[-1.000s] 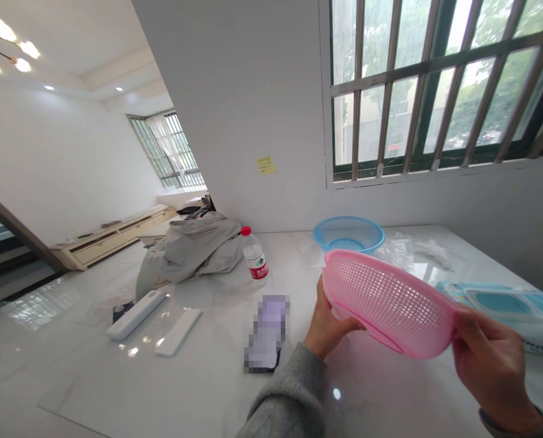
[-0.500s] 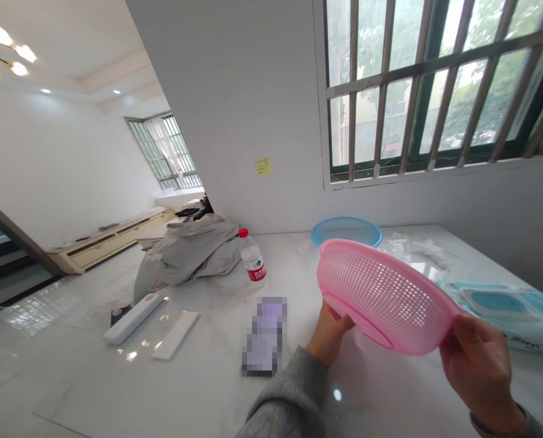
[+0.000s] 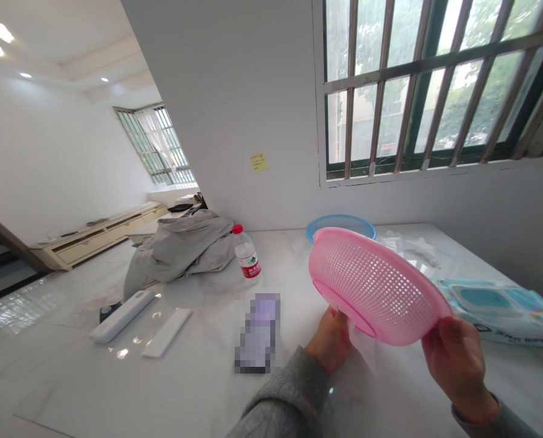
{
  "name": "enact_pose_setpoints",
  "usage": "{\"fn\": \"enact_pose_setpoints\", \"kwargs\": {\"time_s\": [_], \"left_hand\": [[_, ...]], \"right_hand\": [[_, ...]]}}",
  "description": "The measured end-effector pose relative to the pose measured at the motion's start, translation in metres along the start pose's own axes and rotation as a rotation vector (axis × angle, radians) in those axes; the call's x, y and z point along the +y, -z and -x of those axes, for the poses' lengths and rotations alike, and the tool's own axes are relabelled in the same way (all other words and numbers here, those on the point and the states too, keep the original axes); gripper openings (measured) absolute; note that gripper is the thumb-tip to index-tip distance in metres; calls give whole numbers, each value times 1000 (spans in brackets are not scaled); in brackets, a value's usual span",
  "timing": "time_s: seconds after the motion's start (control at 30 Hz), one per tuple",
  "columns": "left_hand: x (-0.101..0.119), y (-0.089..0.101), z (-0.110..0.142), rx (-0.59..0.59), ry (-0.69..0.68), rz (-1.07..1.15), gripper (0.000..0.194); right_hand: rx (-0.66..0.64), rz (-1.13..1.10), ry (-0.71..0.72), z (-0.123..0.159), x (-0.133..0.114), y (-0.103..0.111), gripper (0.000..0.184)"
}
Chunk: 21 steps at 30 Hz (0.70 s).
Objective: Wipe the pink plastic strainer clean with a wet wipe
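Pink plastic basket point(image 3: 374, 286): I see it up in the air above the white marble table point(image 3: 184, 389), tipped on a slant. It has lots of small holes. From where I sit, it hides the front of the blue plastic bowl.
Left hand point(image 3: 330, 340): it is under the low side of the basket, and a grey sleeve point(image 3: 289, 395) covers the arm.
Right hand point(image 3: 458, 371): it is at the far right edge of the basket, with the fingers point(image 3: 449, 334) pressed on the rim.
Grip: both hands are closed on the basket and hold it between them. Part of the left hand is behind the basket, so I can't see all of its fingers.
Blue plastic bowl point(image 3: 339, 226): it sits on the table, just behind the basket.
Clear plastic bag point(image 3: 401, 244): it lies beside the blue bowl, on the right.
Pack of wet wipes point(image 3: 497, 310): it lies flat on the table, near the right hand.
Water bottle point(image 3: 246, 252): it stands upright, with a red cap and a red label, beside a grey cloth pile point(image 3: 180, 252).
White bars: two long white things, point(image 3: 121, 316) and point(image 3: 166, 333), lie side by side on the table.
Blurred thing point(image 3: 257, 333): it lies near the left hand, but it is too blurred for me to tell what it is.
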<state>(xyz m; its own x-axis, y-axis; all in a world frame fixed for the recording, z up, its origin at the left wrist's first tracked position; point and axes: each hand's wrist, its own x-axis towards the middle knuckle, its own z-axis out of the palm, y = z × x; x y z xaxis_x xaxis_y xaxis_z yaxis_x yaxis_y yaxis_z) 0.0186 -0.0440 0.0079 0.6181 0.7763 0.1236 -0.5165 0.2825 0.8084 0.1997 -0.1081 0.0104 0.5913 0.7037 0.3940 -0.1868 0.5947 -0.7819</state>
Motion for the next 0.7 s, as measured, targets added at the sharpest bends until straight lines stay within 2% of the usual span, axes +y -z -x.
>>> {"fn": "enact_pose_setpoints", "kwargs": {"time_s": [0.13, 0.27, 0.4, 0.53, 0.7], "left_hand": [[-3, 1, 0, 30, -69, 153, 65], [-4, 1, -2, 34, -117, 188, 55], [-2, -2, -2, 41, -95, 187, 63], [-2, -5, -1, 44, -104, 174, 81], [2, -5, 0, 23, -84, 204, 89]], "right_hand": [[42, -2, -5, -2, -1, -3, 38], [44, 21, 17, -6, -7, -8, 41], [13, 39, 25, -6, -10, -9, 44], [-38, 46, 31, -4, -9, -7, 46], [-40, 54, 45, 0, -6, -8, 39]]}}
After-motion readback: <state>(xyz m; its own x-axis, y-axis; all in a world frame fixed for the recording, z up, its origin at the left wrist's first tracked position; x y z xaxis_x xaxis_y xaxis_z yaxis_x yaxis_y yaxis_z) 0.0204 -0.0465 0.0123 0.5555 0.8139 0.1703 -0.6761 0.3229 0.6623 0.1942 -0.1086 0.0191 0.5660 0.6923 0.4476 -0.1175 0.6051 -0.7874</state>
